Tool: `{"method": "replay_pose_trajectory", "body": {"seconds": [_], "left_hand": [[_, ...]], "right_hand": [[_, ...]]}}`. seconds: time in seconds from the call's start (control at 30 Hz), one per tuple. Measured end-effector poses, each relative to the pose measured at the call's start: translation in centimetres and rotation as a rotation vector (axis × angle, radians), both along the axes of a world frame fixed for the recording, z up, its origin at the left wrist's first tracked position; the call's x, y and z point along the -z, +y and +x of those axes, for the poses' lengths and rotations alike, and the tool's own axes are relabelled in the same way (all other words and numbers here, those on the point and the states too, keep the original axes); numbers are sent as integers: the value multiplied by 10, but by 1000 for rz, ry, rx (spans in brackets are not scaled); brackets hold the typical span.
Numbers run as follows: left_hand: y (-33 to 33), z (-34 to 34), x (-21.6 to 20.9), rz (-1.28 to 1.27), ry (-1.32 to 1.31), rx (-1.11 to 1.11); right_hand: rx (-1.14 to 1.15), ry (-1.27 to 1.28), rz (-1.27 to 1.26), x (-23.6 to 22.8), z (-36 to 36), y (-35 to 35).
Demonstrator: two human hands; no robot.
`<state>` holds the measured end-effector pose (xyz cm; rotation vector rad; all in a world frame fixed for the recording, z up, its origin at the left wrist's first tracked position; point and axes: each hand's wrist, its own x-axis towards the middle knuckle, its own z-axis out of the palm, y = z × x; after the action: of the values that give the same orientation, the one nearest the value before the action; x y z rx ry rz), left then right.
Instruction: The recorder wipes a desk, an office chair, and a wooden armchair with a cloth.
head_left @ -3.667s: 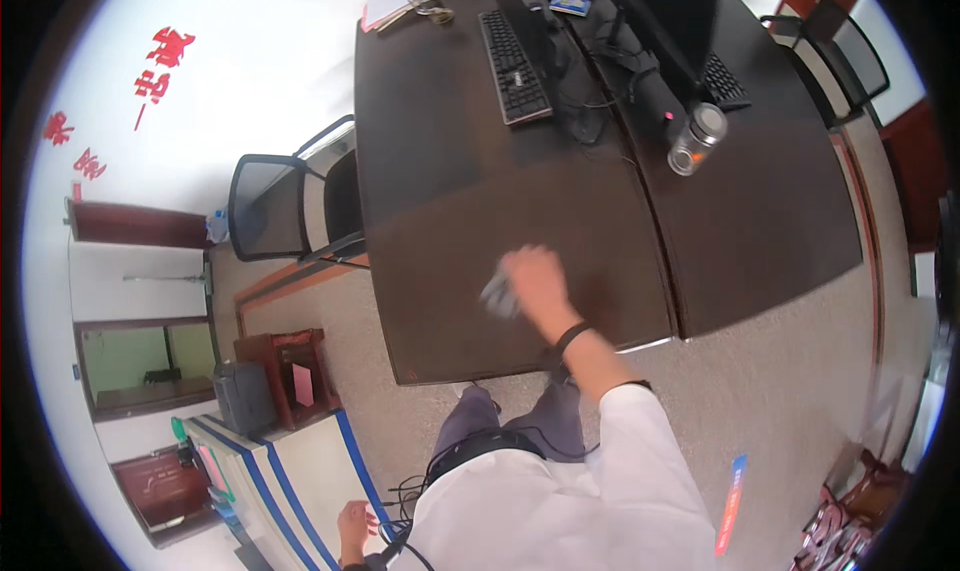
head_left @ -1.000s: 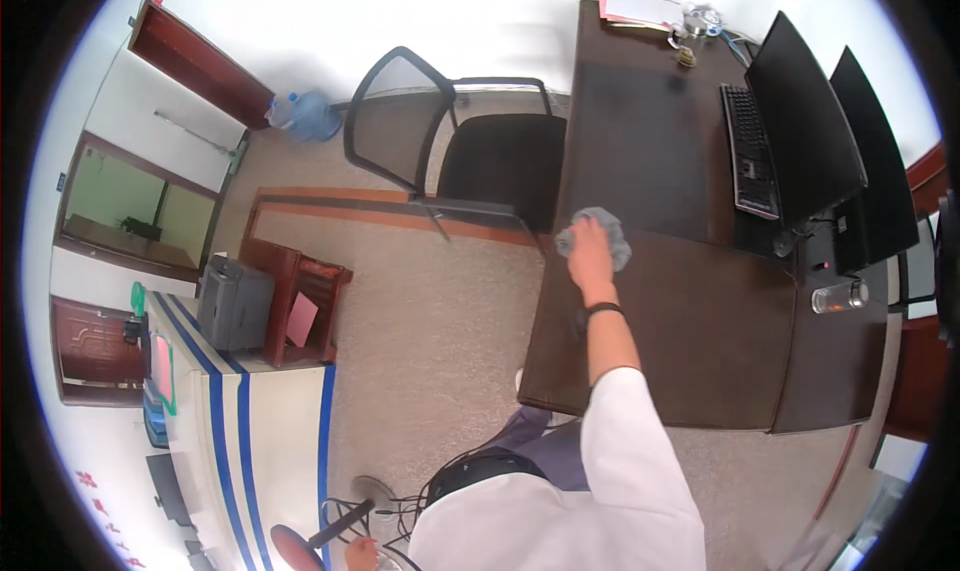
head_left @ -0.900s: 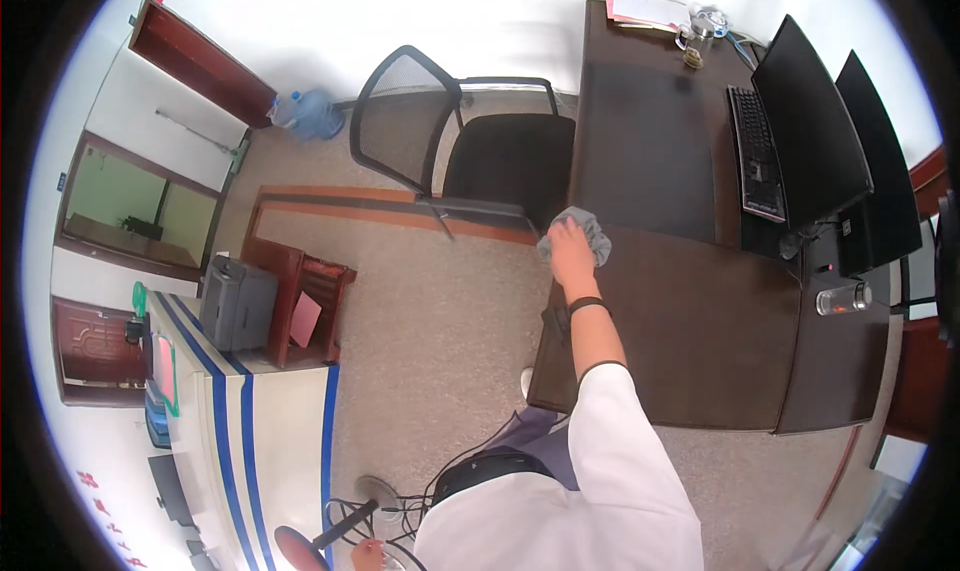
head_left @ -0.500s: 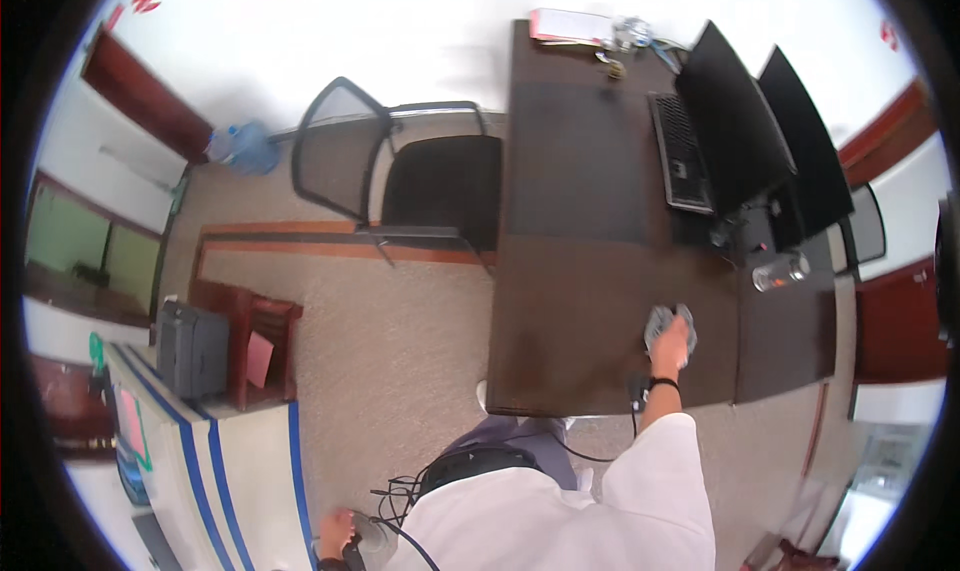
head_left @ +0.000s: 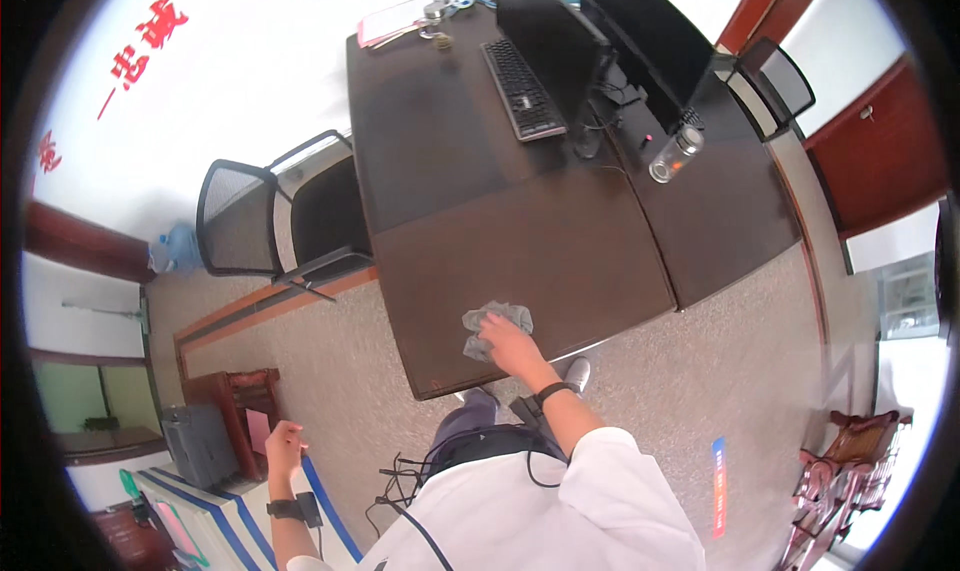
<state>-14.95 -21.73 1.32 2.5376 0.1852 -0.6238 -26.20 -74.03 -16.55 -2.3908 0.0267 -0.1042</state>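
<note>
My right hand [head_left: 509,343] presses a crumpled grey cloth [head_left: 507,317] onto the dark brown desk [head_left: 520,241], close to its near edge. The fingers are bunched on the cloth, and part of it spreads out above and to the left of them. My left hand [head_left: 285,449] hangs in the air at the lower left, apart from the desk. Its fingers are loosely curled, and nothing shows in them. Each wrist wears a black band with a small box.
Two black monitors [head_left: 550,46] and a keyboard [head_left: 522,91] stand on the desk's far side. A clear bottle [head_left: 677,154] stands to their right, papers [head_left: 392,21] at the far corner. A mesh chair [head_left: 320,211] sits at the left, a grey printer-like box [head_left: 200,446] beyond my left hand.
My right hand and the cloth have shifted left across the desk to nearer its left corner. My left hand has risen into fuller view. The whole view has turned and moved right.
</note>
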Motion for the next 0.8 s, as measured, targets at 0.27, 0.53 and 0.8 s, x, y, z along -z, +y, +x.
{"method": "replay_pose_trajectory", "body": {"seconds": [0.27,0.53,0.8], "left_hand": [[-46,-173,51,86,179,-118],[-152,-332,-4,257,352,116],[-171,-312,18,266,286,-5]], "right_hand": [[487,-61,-211,36,-188,-190],[1076,516,29,-16,-230,-374],[724,53,-105,12,-206,-292]]}}
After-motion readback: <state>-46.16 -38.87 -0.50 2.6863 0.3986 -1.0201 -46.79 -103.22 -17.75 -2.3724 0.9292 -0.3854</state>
